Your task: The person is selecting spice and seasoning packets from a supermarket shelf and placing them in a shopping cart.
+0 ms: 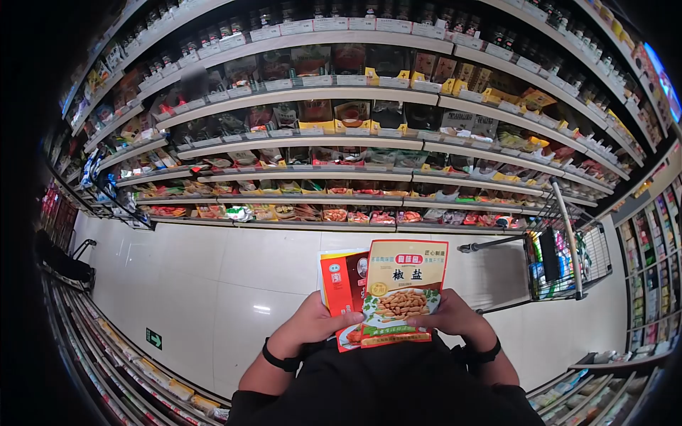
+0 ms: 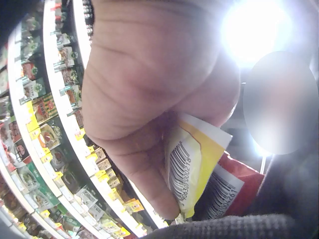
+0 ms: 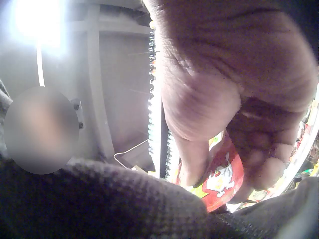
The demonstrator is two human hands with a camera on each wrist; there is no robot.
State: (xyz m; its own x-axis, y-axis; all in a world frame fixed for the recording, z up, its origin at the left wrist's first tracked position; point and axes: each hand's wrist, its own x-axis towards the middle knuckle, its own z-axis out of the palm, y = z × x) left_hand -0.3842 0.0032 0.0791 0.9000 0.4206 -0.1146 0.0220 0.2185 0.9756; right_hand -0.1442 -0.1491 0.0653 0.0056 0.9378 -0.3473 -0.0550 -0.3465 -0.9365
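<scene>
In front of the torso, seasoning packets are held up in a small stack. The front packet [image 1: 403, 266] is beige with a red border, Chinese print and a picture of peanuts; my right hand [image 1: 460, 317] grips its right lower edge, thumb across the front. My left hand [image 1: 311, 321] holds a red and dark packet [image 1: 339, 285], partly covered by the front one, with its thumb over the lower part. A yellow-edged packet [image 2: 192, 159] with a barcode shows in the left wrist view, beside a red packet [image 2: 244, 172]. The right wrist view shows a red packet edge [image 3: 224, 179] between thumb and fingers.
Long shelves [image 1: 305, 135] of packets and jars run across the aisle ahead. A shopping cart [image 1: 568, 263] stands on the right, and another cart [image 1: 117, 195] at the far left. Slatted shelves [image 1: 135, 362] rise near the lower left, beside a green arrow sign [image 1: 154, 339] on the floor.
</scene>
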